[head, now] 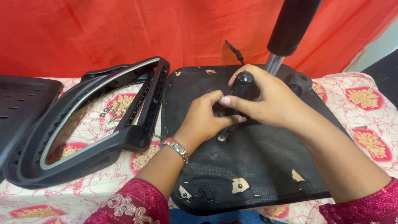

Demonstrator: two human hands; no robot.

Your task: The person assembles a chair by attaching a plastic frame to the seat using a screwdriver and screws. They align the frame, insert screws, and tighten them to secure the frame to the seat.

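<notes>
Upturned office-chair seat pan (257,166) on the table (365,103): right hand (269,99) closed around a black knob (242,85) on the underside mechanism, left hand (207,118) pinching beside it; judged step, fitting the knob, next needing steady turning.

No packages, labels, signs or screens visible.

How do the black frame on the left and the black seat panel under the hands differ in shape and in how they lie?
The frame is an open loop with a grey inner rim, and the patterned cloth shows through it; the seat panel is one solid board. The frame lies propped at a tilt, while the panel lies flat. Both hands, left hand and right hand, work on the panel; neither touches the frame. Both are black.
</notes>
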